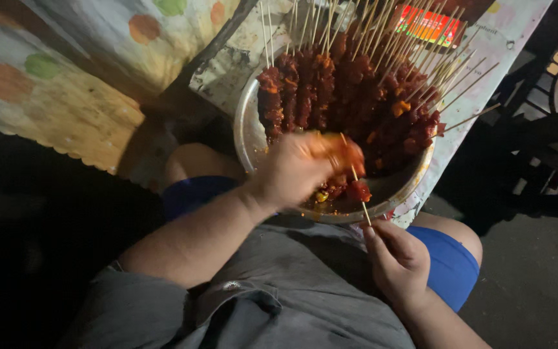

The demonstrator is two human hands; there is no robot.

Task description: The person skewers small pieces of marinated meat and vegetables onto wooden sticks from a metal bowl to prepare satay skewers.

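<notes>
My left hand (295, 169) reaches over the near rim of a round metal bowl (248, 132) and pinches a reddish piece of marinated meat (342, 154) at its fingertips. My right hand (398, 258) holds the lower end of a thin wooden skewer (356, 181) that slants up toward the left hand, with a red meat chunk (358, 191) threaded on it. Several finished meat skewers (343, 90) lie piled in the bowl, their bare sticks fanning out to the far right.
The bowl rests on a patterned table cover (485, 64) at the table's edge, above my knees in blue shorts (450, 262). A cloth with coloured dots (66, 77) lies to the left. A dark chair frame (544, 136) stands at the right.
</notes>
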